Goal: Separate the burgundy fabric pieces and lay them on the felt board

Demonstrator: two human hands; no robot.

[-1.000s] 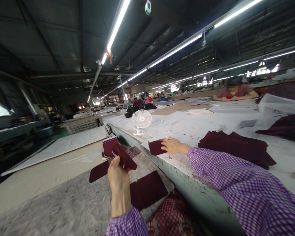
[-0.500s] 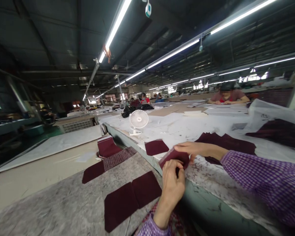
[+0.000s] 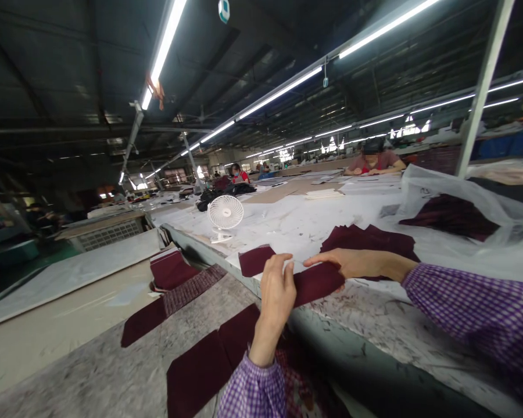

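A maroon fabric piece point(image 3: 317, 284) lies flattened along the edge of the white-covered table, between my two hands. My left hand point(image 3: 275, 299) is at its left end, fingers bent over that edge. My right hand point(image 3: 359, 264) grips the other end, its index finger reaching along the far side and the thumb low at the near side. Just beyond my left fingers rests a smaller maroon piece point(image 3: 256, 261). Behind my right hand is a pile of maroon pieces point(image 3: 370, 239), partly covered by it.
On the lower grey board point(image 3: 100, 348) at left lie joined maroon panels point(image 3: 200, 366), a strip with a speckled band point(image 3: 194, 290) and a folded stack point(image 3: 171, 270). A white fan point(image 3: 225, 212) stands on the table. Clear plastic point(image 3: 444, 249) covers dark fabric at right. A co-worker point(image 3: 375, 162) leans on the far side.
The fabric piece, curled up between my hands before, now lies flatter and stretched out. My left hand has moved up and left, away from my right hand. The view has swung right.
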